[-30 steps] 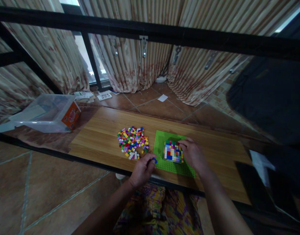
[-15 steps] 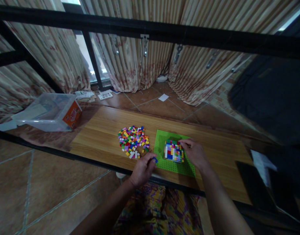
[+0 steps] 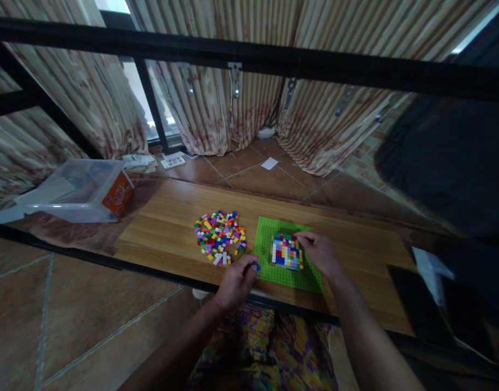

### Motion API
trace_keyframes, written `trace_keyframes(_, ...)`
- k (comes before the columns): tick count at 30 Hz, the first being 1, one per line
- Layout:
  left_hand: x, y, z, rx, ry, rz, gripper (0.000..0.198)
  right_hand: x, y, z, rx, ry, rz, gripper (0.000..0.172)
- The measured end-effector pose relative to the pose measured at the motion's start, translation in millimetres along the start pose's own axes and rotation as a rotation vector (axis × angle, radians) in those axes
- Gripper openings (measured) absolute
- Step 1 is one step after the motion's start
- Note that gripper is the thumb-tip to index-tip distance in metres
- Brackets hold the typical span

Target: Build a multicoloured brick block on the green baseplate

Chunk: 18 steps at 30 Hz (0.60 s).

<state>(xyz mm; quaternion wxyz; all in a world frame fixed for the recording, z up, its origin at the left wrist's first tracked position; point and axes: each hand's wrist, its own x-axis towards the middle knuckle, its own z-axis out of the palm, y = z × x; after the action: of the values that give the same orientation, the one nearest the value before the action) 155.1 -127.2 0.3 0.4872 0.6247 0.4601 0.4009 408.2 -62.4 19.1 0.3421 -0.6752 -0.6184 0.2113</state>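
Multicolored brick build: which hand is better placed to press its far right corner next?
Right hand, probably: its fingertips are at that corner of the brick build. The left hand pinches a blue brick by the left edge of the green baseplate.

The bare left forearm (image 3: 188, 338) is slanting up between one and two o'clock, and the left hand (image 3: 235, 281) is curling into a pinch, thumb and forefinger closing toward two o'clock. The right forearm (image 3: 361, 317) is angling toward eleven o'clock. Beyond it, the right hand (image 3: 321, 253) is stretching its bent fingers toward ten o'clock, back of the hand facing upward, the thumb's grip hard to make out.
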Motion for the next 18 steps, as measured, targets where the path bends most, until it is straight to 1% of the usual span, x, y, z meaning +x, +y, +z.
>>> trace_keyframes(6, 0.2, 0.3, 0.2, -0.005, 0.007, -0.025, 0.024, 2.6, 0.4, 1.3, 0.054, 0.0, 0.018, 0.025)
trace_keyframes(10, 0.7, -2.3, 0.6, -0.018, 0.004, -0.031, 0.024, -1.8, -0.7, 3.7, 0.102, 0.033, 0.01, 0.029)
trace_keyframes(12, 0.9, -3.2, 0.7, -0.022, 0.008, -0.033, 0.025, -7.2, -3.0, 3.3, 0.113, 0.094, 0.02, 0.032)
trace_keyframes(16, 0.5, -2.1, 0.7, -0.025, 0.015, -0.027, 0.026, -29.9, -16.5, -0.8, 0.103, 0.299, 0.056, 0.035)
trace_keyframes(17, 0.3, -1.7, 0.7, -0.027, 0.015, -0.023, 0.026, -38.2, -22.2, -1.0, 0.108, 0.329, 0.06, 0.035)
trace_keyframes(18, 0.1, -1.4, 0.6, -0.029, 0.014, -0.019, 0.025, -47.2, -28.5, -0.1, 0.121, 0.319, 0.044, 0.034)
